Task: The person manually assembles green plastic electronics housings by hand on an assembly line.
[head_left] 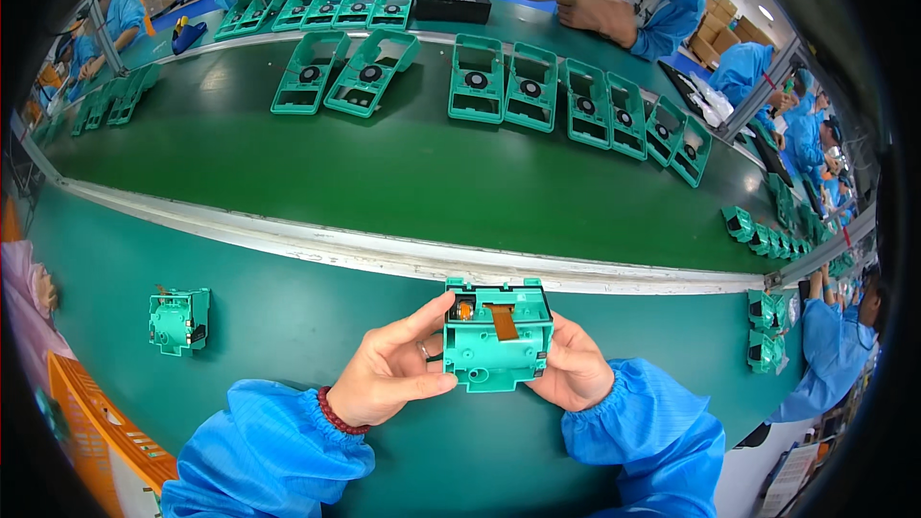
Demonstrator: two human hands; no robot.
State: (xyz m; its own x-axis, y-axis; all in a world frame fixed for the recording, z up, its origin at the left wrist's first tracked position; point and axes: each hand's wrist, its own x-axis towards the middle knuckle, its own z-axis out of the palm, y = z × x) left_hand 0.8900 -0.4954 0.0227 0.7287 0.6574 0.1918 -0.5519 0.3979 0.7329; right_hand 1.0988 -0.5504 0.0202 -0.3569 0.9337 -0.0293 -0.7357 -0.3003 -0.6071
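Between my two hands, above the green worktable point(288, 317), is a teal plastic housing point(494, 350) with a brown flat ribbon cable point(502, 320) sticking out of its upper part. A small orange piece shows in its upper left opening. My left hand point(398, 360) grips the housing's left side, thumb and index finger at its edge. Around the right side closes my right hand point(576, 362), its fingertips partly hidden behind the part. A similar teal housing point(179, 321) rests on the table to the left.
Beyond a white rail point(317, 233) runs a green conveyor belt point(384, 173) carrying several teal frames point(477, 82) with round black parts. More housings point(765, 331) stand at the table's right end. An orange crate point(101, 422) is at lower left. Co-workers in blue sit across and at right.
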